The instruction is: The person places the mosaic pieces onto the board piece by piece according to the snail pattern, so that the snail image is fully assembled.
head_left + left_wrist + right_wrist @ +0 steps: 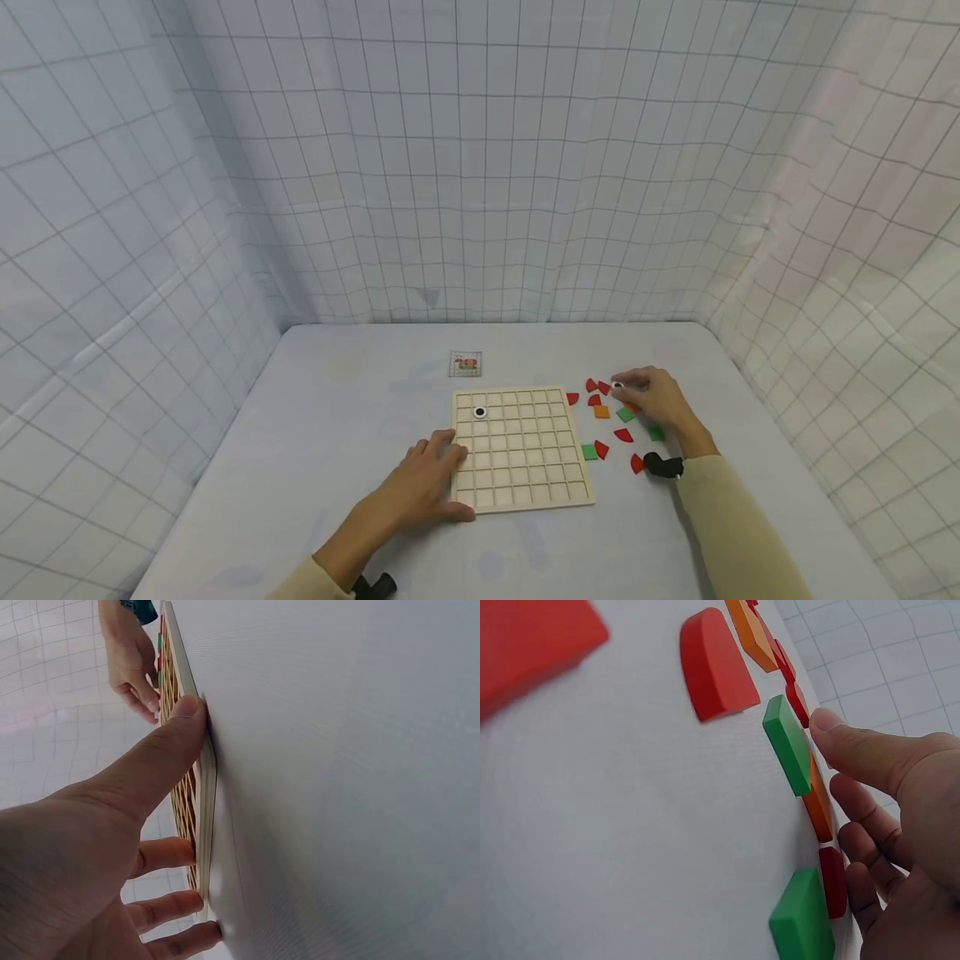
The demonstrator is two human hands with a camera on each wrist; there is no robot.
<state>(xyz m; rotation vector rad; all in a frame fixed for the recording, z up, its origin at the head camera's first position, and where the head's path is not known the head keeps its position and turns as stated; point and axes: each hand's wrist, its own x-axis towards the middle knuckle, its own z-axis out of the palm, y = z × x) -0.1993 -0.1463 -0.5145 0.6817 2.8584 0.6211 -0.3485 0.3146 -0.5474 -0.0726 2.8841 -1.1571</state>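
Observation:
A pale wooden grid board (517, 450) lies flat on the table, with one white tile with a black dot (480, 412) in a cell near its far left corner. My left hand (431, 479) rests at the board's near left corner, thumb at the near edge and extended fingers along the left edge. In the left wrist view, the thumb (161, 750) touches the board's rim (206, 787). Right of the board, my right hand (656, 398) pinches a second white dotted tile (617, 385) between thumb and fingertips. The right wrist view mostly hides that tile.
Around the right hand lie several red quarter-round pieces (623, 435), green tiles (786, 742) and orange tiles (602, 412). One green tile (589, 452) sits beside the board's right edge. A small picture card (466, 364) lies beyond the board. Gridded white cloth walls (495, 167) surround the table.

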